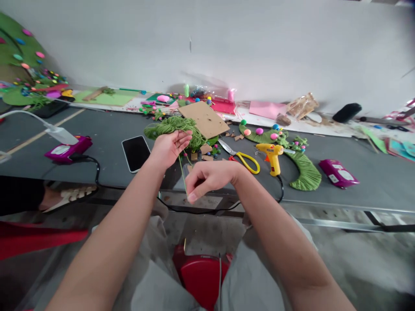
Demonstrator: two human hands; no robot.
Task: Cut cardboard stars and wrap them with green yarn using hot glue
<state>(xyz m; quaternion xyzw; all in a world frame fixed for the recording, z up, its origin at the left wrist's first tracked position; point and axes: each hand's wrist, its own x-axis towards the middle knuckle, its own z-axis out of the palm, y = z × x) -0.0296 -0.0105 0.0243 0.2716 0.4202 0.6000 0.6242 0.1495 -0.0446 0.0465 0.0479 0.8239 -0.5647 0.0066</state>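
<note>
A loose bundle of green yarn (177, 127) lies on the dark table. My left hand (171, 147) rests at its near side, palm partly up and fingers apart, with a strand passing by it. From there the strand (182, 172) runs down to my right hand (209, 177), which is closed, thumb and finger pinching the yarn over the table's front edge. Just right of the bundle are scissors (248, 162) with yellow handles and a yellow glue gun (272, 157). A curved piece wrapped in green yarn (304, 170) sits beside the glue gun.
A phone (135, 153) and a purple power box (68, 150) are at left, with a black cable along the front edge. Another purple box (339, 172) is at right. Cardboard (204, 119), pompoms and paper lie behind. A person's foot (69, 196) shows at far left.
</note>
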